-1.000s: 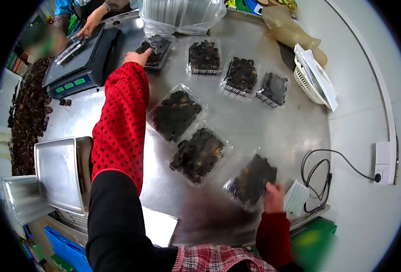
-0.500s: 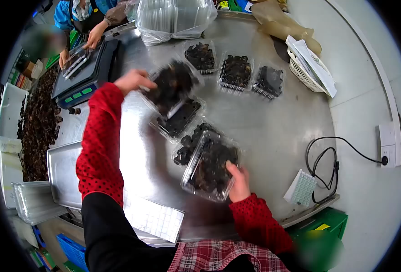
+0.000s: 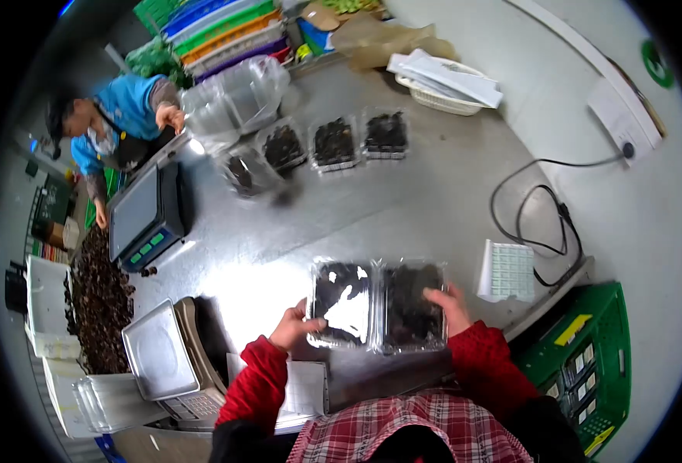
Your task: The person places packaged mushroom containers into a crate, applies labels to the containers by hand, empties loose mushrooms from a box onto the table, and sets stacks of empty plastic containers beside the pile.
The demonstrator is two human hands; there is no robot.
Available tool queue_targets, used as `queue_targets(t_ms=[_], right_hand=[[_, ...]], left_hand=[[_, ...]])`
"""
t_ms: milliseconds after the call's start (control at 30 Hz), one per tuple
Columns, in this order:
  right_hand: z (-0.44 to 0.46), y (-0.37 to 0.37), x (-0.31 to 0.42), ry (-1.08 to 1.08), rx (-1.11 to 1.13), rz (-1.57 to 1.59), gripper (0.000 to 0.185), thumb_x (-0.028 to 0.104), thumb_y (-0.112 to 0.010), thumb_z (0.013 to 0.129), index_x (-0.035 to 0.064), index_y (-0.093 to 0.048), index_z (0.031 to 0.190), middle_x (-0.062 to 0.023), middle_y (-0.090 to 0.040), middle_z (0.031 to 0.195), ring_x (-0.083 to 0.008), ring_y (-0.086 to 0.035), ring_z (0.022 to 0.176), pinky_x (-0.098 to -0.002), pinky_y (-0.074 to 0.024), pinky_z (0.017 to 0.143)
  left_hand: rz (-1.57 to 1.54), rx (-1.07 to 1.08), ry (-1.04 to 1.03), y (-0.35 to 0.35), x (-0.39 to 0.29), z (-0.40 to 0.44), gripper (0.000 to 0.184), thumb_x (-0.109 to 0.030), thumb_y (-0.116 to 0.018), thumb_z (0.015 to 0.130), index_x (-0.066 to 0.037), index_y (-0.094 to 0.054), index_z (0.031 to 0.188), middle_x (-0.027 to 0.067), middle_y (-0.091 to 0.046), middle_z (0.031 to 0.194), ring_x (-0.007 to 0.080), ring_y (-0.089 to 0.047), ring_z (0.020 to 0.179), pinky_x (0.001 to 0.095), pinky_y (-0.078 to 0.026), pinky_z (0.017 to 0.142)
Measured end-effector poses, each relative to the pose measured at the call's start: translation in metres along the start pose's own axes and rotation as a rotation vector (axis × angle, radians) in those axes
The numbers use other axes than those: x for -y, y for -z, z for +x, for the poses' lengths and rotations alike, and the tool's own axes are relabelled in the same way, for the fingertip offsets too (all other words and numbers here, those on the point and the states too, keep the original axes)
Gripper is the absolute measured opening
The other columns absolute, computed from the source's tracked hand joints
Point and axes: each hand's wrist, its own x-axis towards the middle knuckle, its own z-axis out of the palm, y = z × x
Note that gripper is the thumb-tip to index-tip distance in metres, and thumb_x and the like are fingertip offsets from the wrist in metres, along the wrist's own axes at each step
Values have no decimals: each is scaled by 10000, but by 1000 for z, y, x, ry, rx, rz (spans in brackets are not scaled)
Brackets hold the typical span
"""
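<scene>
Labels (image 3: 589, 383) in the green crate (image 3: 616, 316) are unreadably small.

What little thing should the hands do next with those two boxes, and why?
I'd probably lower both boxes together, nice and level, onto the table. The left hand grips the left box and the right hand the right box, side by side. I can't tell if they already touch down.

A pale wall (image 3: 464, 35) borders the shiny metal table (image 3: 449, 208).
</scene>
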Motion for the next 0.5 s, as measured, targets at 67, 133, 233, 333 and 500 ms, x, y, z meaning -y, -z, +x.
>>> queue_targets(t_ms=[67, 133, 233, 333, 500], right_hand=[[-16, 37, -12, -70, 42, 87, 476, 170, -694, 805, -42, -545, 1204, -151, -652, 1055, -250, -672, 926, -375, -571, 819], [-28, 65, -15, -35, 174, 106, 420, 209, -728, 780, -35, -628, 1107, -146, -686, 970, -240, -685, 884, -354, -571, 798], [-81, 90, -5, 149, 99, 46, 537, 252, -753, 755, -15, -590, 1192, -115, -662, 1045, -207, -631, 978, -328, -477, 914], [-169, 110, 36, 484, 69, 111, 596, 240, -752, 755, -11, -558, 1260, -106, -651, 1088, -185, -597, 1035, -324, -438, 961], [-332, 237, 93, 650, -444, 15, 495, 166, -692, 796, -20, -570, 1238, -71, -688, 981, -140, -649, 869, -305, -504, 859]], left_hand=[[-227, -30, 118, -31, 17, -21, 391, -111, -713, 807, 15, -627, 1167, 54, -671, 1074, 166, -610, 962, 315, -454, 891], [-221, -177, 43, -66, 18, -45, 378, -92, -696, 797, 20, -630, 1153, 51, -675, 1055, 174, -615, 925, 330, -463, 855], [-35, -74, -168, -64, 4, -60, 357, -125, -641, 746, -46, -570, 1087, 114, -648, 1065, 234, -617, 996, 372, -485, 904], [35, 186, -307, -133, -72, -61, 483, -216, -689, 753, -16, -549, 1170, 156, -651, 1080, 272, -643, 973, 390, -521, 846], [184, 525, -414, -345, -128, -25, 469, -192, -653, 787, 47, -550, 1177, 134, -642, 955, 217, -607, 813, 326, -497, 755]])
